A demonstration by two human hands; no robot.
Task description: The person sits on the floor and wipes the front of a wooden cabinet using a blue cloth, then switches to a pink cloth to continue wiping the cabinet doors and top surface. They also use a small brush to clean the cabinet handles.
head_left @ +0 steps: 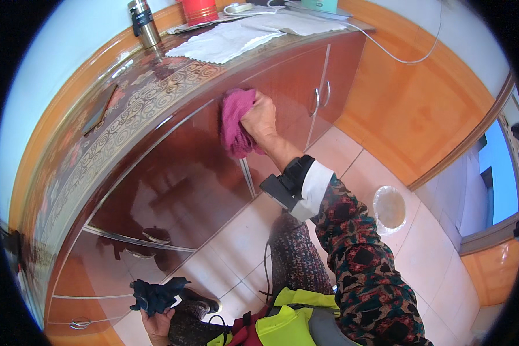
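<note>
My right hand (260, 118) is closed on a magenta cloth (236, 118) and presses it against the glossy reddish-brown door front of a long cabinet (173, 167), just below the top edge. A dark band and a white cuff wrap that wrist. Low on the left, my left hand (157, 324) grips a crumpled dark blue cloth (157, 295), held apart from the cabinet front. Part of the left fingers is hidden beneath the cloth.
On the patterned cabinet top stand a steel flask (144, 24) and a red container (199, 10), near white cloths (230, 39) and a dark flat object (100, 108). A white cable (398, 59) hangs at the right. A plastic-lined bin (389, 209) stands on the tiled floor.
</note>
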